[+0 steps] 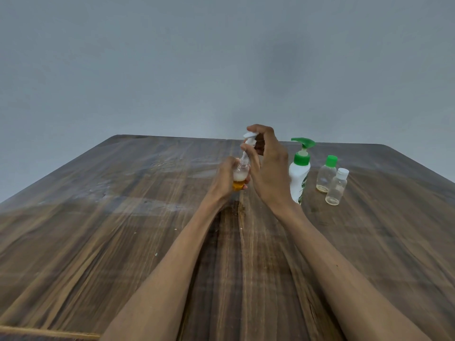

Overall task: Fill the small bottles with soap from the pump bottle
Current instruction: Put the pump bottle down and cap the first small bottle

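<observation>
My left hand (225, 178) grips a small clear bottle (240, 177) above the table's middle. The bottle holds amber soap at the bottom with pale foam on top. My right hand (267, 166) pinches a blurred white cap piece (250, 140) just above the bottle's open neck; a thin white part reaches down from it to the neck. The white pump bottle (299, 178) with a green pump head stands upright just right of my right hand. Neither hand touches it.
Two more small clear bottles stand right of the pump bottle, one with a green cap (327, 174) and one with a white cap (337, 187). The wooden table (123, 230) ends at a far edge against a grey wall.
</observation>
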